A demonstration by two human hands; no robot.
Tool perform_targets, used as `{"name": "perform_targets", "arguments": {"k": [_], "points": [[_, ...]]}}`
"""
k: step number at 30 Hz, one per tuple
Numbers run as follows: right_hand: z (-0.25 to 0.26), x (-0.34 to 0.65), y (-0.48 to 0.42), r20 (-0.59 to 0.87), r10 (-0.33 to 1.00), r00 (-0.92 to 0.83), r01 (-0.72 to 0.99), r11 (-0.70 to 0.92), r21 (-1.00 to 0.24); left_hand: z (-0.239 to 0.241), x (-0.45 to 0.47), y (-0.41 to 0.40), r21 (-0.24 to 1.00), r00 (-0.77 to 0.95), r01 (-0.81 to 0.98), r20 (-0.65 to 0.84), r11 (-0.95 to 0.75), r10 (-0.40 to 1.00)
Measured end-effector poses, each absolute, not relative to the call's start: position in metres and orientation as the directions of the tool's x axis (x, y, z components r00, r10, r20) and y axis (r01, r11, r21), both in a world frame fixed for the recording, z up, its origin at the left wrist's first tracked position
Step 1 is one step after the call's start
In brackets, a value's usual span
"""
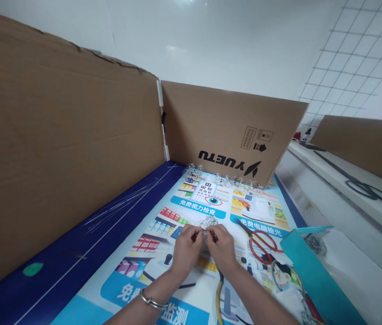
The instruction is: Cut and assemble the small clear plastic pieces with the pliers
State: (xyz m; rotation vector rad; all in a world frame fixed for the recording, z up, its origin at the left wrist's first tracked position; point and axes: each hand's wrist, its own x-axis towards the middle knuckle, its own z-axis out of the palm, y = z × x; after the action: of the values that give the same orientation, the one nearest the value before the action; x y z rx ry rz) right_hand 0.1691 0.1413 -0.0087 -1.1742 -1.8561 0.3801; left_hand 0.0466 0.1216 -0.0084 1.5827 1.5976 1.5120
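Observation:
Silver wire bent into a small loopy tangle sits just above my fingertips, over the printed sheet. My left hand pinches its lower end between thumb and forefinger. From the other side my right hand pinches the same spot, and both thumbs nearly meet there. The exact bit of wire between the fingers is hidden. Under my right wrist lies a yellow-handled tool, its head partly covered. Red-handled scissors rest right of my right hand, blades pointing away.
Cardboard panels wall the left and the back. Several wire tangles line the back panel's foot. Straight wires lie on dark blue cloth at left. A teal box and a wire coil are at right.

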Motion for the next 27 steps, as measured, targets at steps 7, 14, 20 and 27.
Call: {"name": "perform_targets", "arguments": {"k": [7,14,20,27], "points": [[-0.007,0.168,0.142,0.483,0.869,-0.102,0.553,0.454,-0.699,-0.001,0.047,0.116,0.938,-0.252,0.271,0.287,-0.218,0.924],[-0.004,0.167,0.141,0.439,0.891,-0.112,0.518,0.430,-0.740,-0.002,0.051,0.113,0.995,-0.266,-0.018,0.094,-0.102,0.960],[-0.005,0.167,0.143,0.426,0.893,-0.147,0.502,0.438,-0.746,-0.004,0.052,0.112,0.966,-0.175,-0.256,-0.070,0.023,0.982],[-0.006,0.170,0.145,0.432,0.890,-0.146,0.514,0.441,-0.735,0.010,0.047,0.110,0.920,0.088,-0.347,-0.161,0.182,0.983]]}}
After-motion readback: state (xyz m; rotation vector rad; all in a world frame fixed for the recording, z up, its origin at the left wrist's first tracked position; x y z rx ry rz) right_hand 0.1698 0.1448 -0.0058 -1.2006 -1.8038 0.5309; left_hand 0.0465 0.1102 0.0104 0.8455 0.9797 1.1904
